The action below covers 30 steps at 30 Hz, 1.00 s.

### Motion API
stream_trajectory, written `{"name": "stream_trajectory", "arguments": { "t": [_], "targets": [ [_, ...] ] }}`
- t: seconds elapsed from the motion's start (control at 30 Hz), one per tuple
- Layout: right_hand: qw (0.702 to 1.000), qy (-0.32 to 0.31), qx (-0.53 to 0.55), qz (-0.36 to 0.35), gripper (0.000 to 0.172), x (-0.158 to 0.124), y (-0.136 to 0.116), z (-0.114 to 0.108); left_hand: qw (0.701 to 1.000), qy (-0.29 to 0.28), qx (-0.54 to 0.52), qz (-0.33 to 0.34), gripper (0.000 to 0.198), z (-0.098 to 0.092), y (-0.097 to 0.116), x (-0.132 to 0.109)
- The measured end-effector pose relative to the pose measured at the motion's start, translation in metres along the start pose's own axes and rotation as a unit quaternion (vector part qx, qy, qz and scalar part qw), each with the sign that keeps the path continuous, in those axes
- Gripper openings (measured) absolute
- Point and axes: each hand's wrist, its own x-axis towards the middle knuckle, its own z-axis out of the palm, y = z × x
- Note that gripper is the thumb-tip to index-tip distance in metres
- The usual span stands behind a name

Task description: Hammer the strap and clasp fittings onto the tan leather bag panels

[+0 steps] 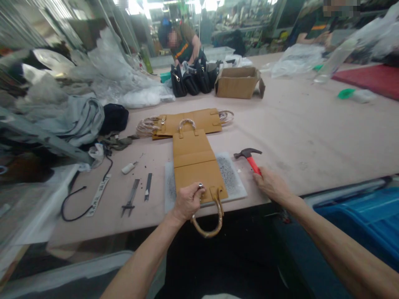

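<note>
A tan leather bag panel (193, 147) with a wrapped handle at each end lies flat over a speckled white board (232, 176). My left hand (188, 200) rests on the panel's near end, closed around a short metal punch (200, 185) whose shiny round top sticks up; its lower end is hidden. One wrapped handle (208, 236) hangs over the table edge beside that hand. To the right of the board, my right hand (270, 182) grips the red handle of a claw hammer (252, 159), its dark head pointing away from me.
Behind the panel lie more stacked tan bag panels (193, 120). On the left are a caliper (129, 201), a flat metal strip (148, 187), a small white bottle (128, 167) and a black cord (70, 195). Farther back stand black bags (190, 79), a cardboard box (237, 85) and a co-worker (185, 39).
</note>
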Motion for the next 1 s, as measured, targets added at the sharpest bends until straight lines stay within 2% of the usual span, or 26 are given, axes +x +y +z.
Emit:
{"name": "stream_trajectory", "arguments": {
  "t": [0.07,0.13,0.23,0.3,0.4,0.5,0.53,0.57,0.6,0.67,0.7,0.8,0.9,0.97,1.0],
  "targets": [
    [0.999,0.038,-0.003,-0.036,0.02,-0.002,-0.007,0.014,1.0,-0.001,-0.001,0.002,0.016,0.0,-0.001,-0.001],
    [0.994,0.045,0.013,-0.098,0.03,-0.01,-0.022,0.029,1.0,-0.004,0.003,0.005,0.016,-0.001,0.0,-0.001],
    [0.966,0.015,0.041,-0.256,0.029,-0.026,-0.046,0.053,1.0,-0.001,0.01,0.004,0.016,-0.003,0.002,0.001],
    [0.942,0.016,0.042,-0.332,0.027,-0.034,-0.055,0.065,1.0,0.01,0.008,-0.012,0.016,-0.003,0.004,0.002],
    [0.935,0.037,0.036,-0.351,0.027,-0.038,-0.058,0.072,0.999,0.033,0.016,-0.015,0.017,-0.002,0.008,0.001],
    [0.932,0.029,0.044,-0.358,0.029,-0.036,-0.054,0.07,0.995,-0.006,0.042,0.095,0.017,-0.005,0.017,0.002],
    [0.932,0.026,0.049,-0.359,0.029,-0.034,-0.052,0.069,0.992,-0.003,0.047,0.114,0.017,-0.008,0.02,0.004],
    [0.931,0.024,0.054,-0.361,0.03,-0.033,-0.05,0.068,0.993,0.025,0.047,0.102,0.017,-0.012,0.022,0.007],
    [0.93,0.02,0.059,-0.363,0.03,-0.032,-0.049,0.067,0.994,0.075,0.045,0.06,0.019,-0.018,0.024,0.011],
    [0.925,0.011,0.063,-0.374,0.03,-0.031,-0.046,0.067,0.979,0.184,0.059,-0.071,0.024,-0.033,0.022,0.017],
    [0.923,0.006,0.065,-0.38,0.029,-0.03,-0.045,0.067,0.967,0.208,0.082,-0.122,0.025,-0.042,0.018,0.017],
    [0.918,0.002,0.076,-0.39,0.026,-0.029,-0.042,0.068,0.942,0.179,0.21,-0.192,0.022,-0.071,-0.001,0.007],
    [0.914,0.016,0.091,-0.394,0.02,-0.027,-0.039,0.071,0.891,0.141,0.352,-0.251,0.025,-0.093,-0.019,-0.017],
    [0.909,0.024,0.097,-0.404,0.018,-0.026,-0.037,0.074,0.863,0.103,0.428,-0.247,0.025,-0.098,-0.024,-0.031],
    [0.907,0.028,0.097,-0.409,0.018,-0.025,-0.037,0.075,0.863,0.081,0.451,-0.213,0.024,-0.098,-0.022,-0.037]
  ]
}}
